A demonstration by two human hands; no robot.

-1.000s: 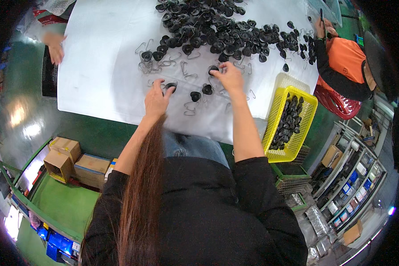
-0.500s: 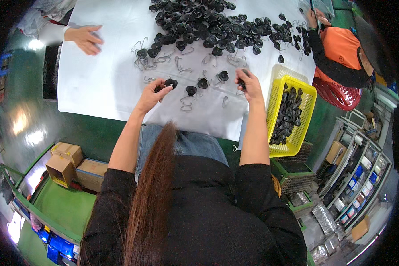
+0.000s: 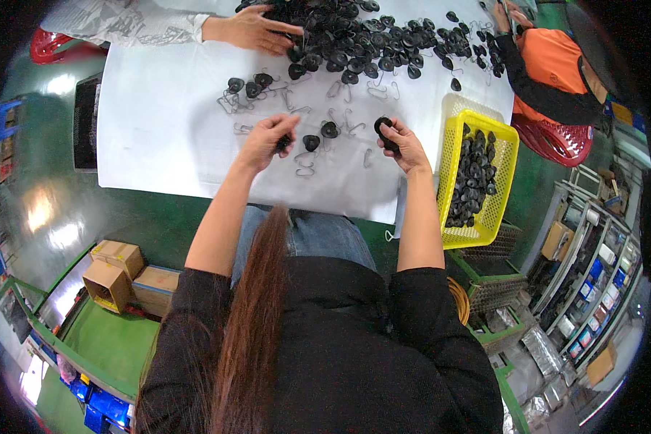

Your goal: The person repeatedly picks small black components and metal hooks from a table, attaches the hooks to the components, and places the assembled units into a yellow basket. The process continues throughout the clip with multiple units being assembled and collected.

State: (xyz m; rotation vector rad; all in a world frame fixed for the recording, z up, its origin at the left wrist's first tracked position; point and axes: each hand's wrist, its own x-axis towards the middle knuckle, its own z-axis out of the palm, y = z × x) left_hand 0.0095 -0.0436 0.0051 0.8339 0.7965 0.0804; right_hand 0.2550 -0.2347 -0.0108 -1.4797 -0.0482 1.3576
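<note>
At the near side of a big white flat-topped table, the person in a black long-sleeved top has both bare hands up over the surface. L hand is curled in, gripping a small dark rounded piece btwn thumb & fingers; mostly hidden, so can't tell its exact shape. R hand grasps a black round rubber-looking disc by the fingertips, tilted up; there's more black under the thumb, can't tell if same pc or a 2nd. Btwn the hands, nearer the L, two black rounded knob-like pcs lie loose on the tabletop, close but apart, w/ thin grey bent-wire hooks scattered around. Farther up there's a small black cluster of pcs, then a big heap of black rounded pcs at the far side. A co-worker's hand, out of a pale patterned sleeve, reaches in from the left, fingers spread at the heap; can't tell if it grips any. On the R, a yellow perforated plastic basket holds more black pcs, w/ a pale cream plastic basket just behind. Beyond, another co-worker in an orange vest is by a red plastic chair.
</note>
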